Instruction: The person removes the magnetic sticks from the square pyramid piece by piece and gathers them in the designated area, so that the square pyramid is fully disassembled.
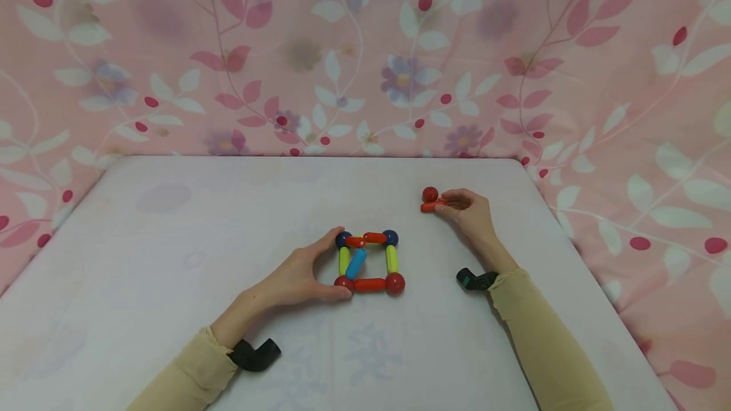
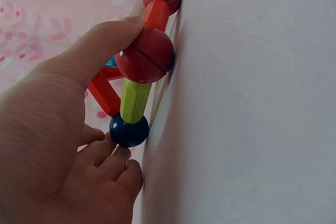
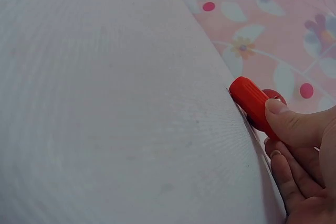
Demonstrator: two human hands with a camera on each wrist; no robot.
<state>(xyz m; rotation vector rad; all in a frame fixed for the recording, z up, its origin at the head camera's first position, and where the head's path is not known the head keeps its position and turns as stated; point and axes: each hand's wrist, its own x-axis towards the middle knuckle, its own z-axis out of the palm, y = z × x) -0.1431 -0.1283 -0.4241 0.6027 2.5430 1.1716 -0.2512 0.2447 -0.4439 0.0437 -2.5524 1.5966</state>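
My left hand [image 1: 292, 276] grips the left side of a square frame of magnetic sticks and balls. Its thumb presses the near-left red ball [image 2: 146, 56] and its fingertips touch the far-left dark blue ball [image 2: 129, 130]. A yellow-green stick [image 2: 135, 102] joins those two balls. Along the near side a red stick [image 1: 370, 285] runs to another red ball [image 1: 395, 283]. A light blue stick [image 1: 356, 263] and two more red sticks also attach to the frame. Further back on the right, my right hand [image 1: 469, 211] pinches a red stick [image 3: 252, 103] beside a loose red ball [image 1: 430, 194].
The frame stands on a white-covered table [image 1: 228, 208]. Pink floral cloth [image 1: 365, 56] rises behind the table's far edge and along its right side. A black wrist camera [image 1: 254, 355] sits at the left cuff, another [image 1: 475, 280] at the right.
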